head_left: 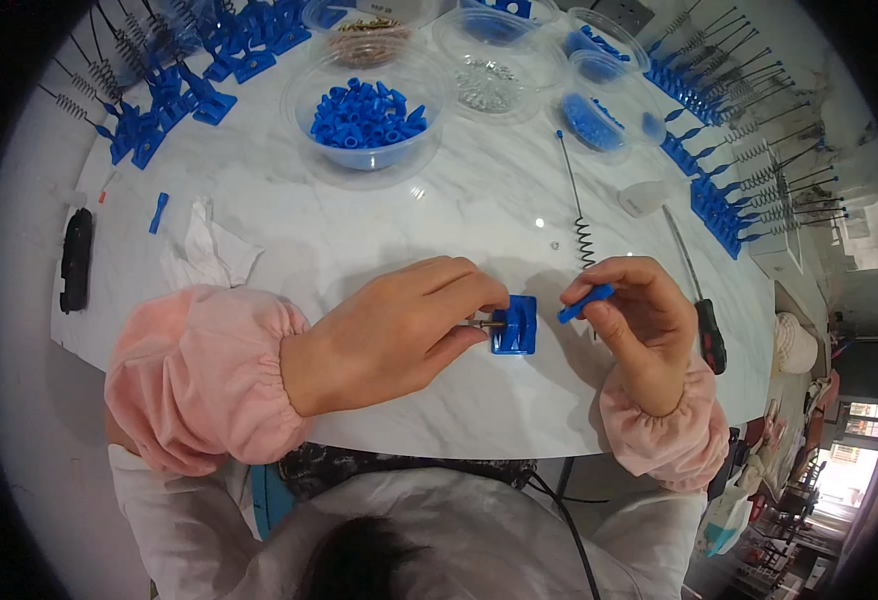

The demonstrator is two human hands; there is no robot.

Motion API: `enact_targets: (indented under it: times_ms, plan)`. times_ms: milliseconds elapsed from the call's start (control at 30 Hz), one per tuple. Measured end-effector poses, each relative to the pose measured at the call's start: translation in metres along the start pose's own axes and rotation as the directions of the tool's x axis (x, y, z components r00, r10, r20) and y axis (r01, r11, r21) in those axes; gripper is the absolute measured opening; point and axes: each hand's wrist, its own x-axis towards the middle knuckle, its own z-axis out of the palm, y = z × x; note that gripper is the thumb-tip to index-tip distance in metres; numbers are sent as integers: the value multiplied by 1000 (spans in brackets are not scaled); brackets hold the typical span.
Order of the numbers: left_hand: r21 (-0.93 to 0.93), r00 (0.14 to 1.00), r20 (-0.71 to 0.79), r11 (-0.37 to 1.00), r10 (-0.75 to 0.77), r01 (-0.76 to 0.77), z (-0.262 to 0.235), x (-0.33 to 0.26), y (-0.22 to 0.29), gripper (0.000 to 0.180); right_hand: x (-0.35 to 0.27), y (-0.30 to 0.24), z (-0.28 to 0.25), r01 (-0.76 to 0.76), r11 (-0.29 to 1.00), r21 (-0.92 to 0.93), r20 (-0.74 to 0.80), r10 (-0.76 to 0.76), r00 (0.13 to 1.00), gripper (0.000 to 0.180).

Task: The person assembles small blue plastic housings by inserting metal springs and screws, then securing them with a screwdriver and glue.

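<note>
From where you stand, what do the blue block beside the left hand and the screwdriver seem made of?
Blue block: probably plastic, semi-glossy, judging by its even colour and sheen. Screwdriver: greyish shaft, likely metal; dark handle, perhaps plastic or rubber.

Two hands (389,325), two pink sleeves (209,375), one screwdriver (711,338) and one tissue (207,248) show. Bowls (371,160) number at least six. Blue bases (524,326) and caps (361,112) are too many to count.
</note>
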Motion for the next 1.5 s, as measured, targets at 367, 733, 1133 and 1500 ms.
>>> enact_targets:
  times_ms: [367, 733, 1133, 1500]
  plan:
    - [78, 999, -17, 996, 52, -50, 0, 1, -2, 32, 7, 2, 2, 294, 866, -404, 234, -213, 949, 25]
    - [105, 994, -54, 991, 94, -88, 5, 0, -7, 30, -1, 9, 12, 263, 860, -437, 188, -198, 962, 27]
    - [107, 991, -66, 988, 116, -108, 7, 0, -10, 29, 0, 6, 12, 305, 817, -489, 240, -210, 948, 24]
    - [111, 993, -63, 990, 98, -90, 7, -1, -9, 30, 3, 4, 15, 340, 772, -538, 290, -209, 934, 27]
